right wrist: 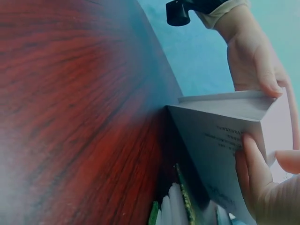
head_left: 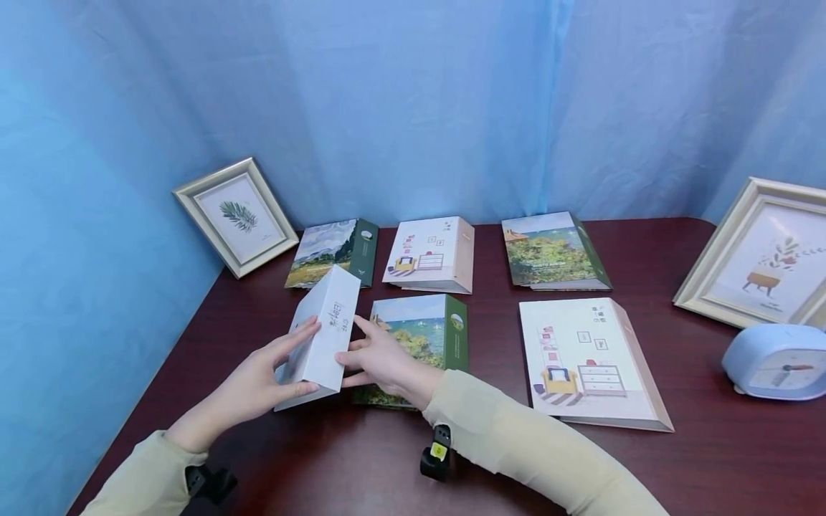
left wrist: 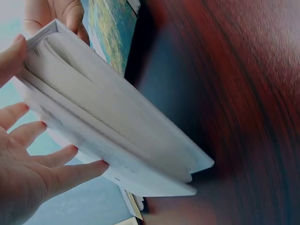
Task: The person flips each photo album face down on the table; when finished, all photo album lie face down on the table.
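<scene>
Both hands hold a white photo album (head_left: 332, 330) that stands tilted on its opening edges, spine up, above the left part of the table. Handwritten-style characters run along its spine. My left hand (head_left: 261, 376) has its thumb at the spine's near end and its fingers spread on the left cover. From the other side my right hand (head_left: 383, 358) grips it, thumb on the spine and fingers against the right cover. In the left wrist view, the album's pale pages (left wrist: 103, 108) show between the slightly parted covers. A landscape-painted album (head_left: 419, 330) lies right beside it, partly hidden by the right hand.
Behind lie a mountain-landscape album (head_left: 323, 251), a furniture-print album (head_left: 419, 254) and a seaside album (head_left: 548, 251). A larger furniture-print album (head_left: 584, 358) lies at right. Picture frames (head_left: 235, 215) stand on both sides, with a blue clock (head_left: 777, 358) at far right.
</scene>
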`<state>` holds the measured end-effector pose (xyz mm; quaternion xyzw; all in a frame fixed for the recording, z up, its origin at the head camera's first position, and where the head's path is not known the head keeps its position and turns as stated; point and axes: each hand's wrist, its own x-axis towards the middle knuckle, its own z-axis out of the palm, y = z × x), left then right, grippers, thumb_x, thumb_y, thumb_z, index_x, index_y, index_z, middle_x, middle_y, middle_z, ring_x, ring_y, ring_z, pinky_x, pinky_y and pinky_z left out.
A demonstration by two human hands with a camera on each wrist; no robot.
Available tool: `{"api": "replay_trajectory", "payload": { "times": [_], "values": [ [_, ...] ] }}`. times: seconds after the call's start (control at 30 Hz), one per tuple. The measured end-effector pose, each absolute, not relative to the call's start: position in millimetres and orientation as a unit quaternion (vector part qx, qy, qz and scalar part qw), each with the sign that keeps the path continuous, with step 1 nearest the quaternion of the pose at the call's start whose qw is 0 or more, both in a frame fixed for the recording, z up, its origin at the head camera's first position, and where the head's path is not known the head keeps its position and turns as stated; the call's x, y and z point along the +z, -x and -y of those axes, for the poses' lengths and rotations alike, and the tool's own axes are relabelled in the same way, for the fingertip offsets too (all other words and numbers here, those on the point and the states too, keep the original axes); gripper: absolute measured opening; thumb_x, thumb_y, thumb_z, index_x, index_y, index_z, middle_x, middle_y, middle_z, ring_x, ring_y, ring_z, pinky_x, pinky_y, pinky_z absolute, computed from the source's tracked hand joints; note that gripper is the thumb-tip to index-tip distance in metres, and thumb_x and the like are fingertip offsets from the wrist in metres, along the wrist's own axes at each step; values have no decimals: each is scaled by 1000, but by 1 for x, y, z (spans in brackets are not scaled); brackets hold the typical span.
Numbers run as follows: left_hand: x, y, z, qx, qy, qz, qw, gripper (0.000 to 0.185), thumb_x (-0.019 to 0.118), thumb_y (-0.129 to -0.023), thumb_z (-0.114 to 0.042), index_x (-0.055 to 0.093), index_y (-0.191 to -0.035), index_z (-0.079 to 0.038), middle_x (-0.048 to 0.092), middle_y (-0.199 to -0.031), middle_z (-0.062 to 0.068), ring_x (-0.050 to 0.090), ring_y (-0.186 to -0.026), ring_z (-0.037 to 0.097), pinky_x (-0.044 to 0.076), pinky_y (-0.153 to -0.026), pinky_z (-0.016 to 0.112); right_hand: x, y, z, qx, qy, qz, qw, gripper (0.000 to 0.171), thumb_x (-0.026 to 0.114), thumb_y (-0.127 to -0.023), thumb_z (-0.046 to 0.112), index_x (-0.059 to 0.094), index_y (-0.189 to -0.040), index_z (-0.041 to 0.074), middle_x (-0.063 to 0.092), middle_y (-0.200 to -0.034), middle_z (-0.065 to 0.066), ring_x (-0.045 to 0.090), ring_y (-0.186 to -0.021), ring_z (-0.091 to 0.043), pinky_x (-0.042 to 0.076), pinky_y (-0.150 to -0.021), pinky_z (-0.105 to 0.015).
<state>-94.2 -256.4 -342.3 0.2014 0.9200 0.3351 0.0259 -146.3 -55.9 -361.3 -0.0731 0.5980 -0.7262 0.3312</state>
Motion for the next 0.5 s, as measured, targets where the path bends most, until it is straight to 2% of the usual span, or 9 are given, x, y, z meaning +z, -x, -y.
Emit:
{"api": "replay_trajectory", "payload": {
  "times": [0.27,0.5],
  "values": [
    [-348,102,264,299,-215,-930,-3,77,79,-76,-18,43,-143,-10,36,-150,16,36,-133,42,37,-99,61,-367,154,72,-723,39,-607,326,70,55,-93,-2,18,-152,11,58,-114,-22,65,-100,-35,57,-76,-45],
    [-354,110,270,269,-230,-935,-7,75,80,-73,-13,46,-140,-5,39,-147,20,38,-132,41,37,-100,58,-375,159,85,-719,9,-617,319,71,58,-93,2,18,-151,6,60,-111,-21,65,-101,-34,57,-76,-44]
  ]
}}
